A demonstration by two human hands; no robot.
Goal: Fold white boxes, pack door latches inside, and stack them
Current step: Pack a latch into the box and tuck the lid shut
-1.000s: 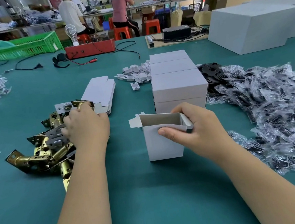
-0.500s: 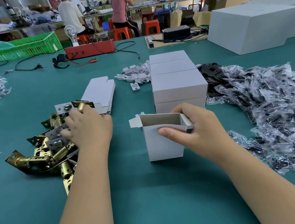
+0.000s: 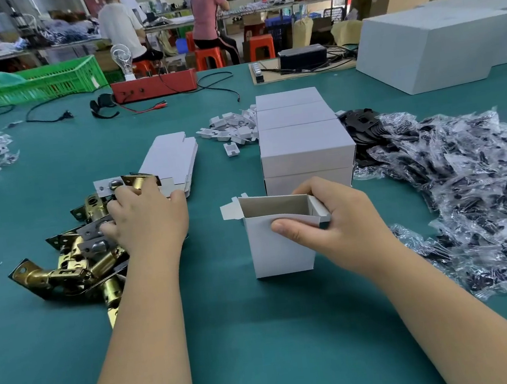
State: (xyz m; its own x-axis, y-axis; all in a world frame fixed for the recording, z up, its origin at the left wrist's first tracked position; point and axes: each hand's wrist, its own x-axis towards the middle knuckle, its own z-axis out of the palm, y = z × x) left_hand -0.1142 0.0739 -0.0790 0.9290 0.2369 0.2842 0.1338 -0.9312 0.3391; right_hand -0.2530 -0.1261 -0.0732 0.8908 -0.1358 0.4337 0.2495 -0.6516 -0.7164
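An upright white box (image 3: 279, 249) with its top open stands on the green table in front of me. My right hand (image 3: 341, 229) grips its right top edge, thumb across the front flap. To the left lies a pile of brass door latches (image 3: 74, 262). My left hand (image 3: 148, 219) rests on that pile with its fingers curled down among the latches; I cannot tell whether it holds one. Behind the open box stand closed white boxes (image 3: 303, 145) in a row. A stack of flat unfolded boxes (image 3: 172, 160) lies behind the latches.
A heap of clear plastic bags with dark parts (image 3: 468, 199) covers the right side. Small white card inserts (image 3: 232, 128) and black plates (image 3: 361, 122) lie beside the closed boxes. A large white carton (image 3: 437, 44), a red device (image 3: 154, 84) and a green crate (image 3: 28, 84) stand further back.
My left hand has shifted slightly right and toward me over the latch pile. The right hand and the open box have stayed in place.
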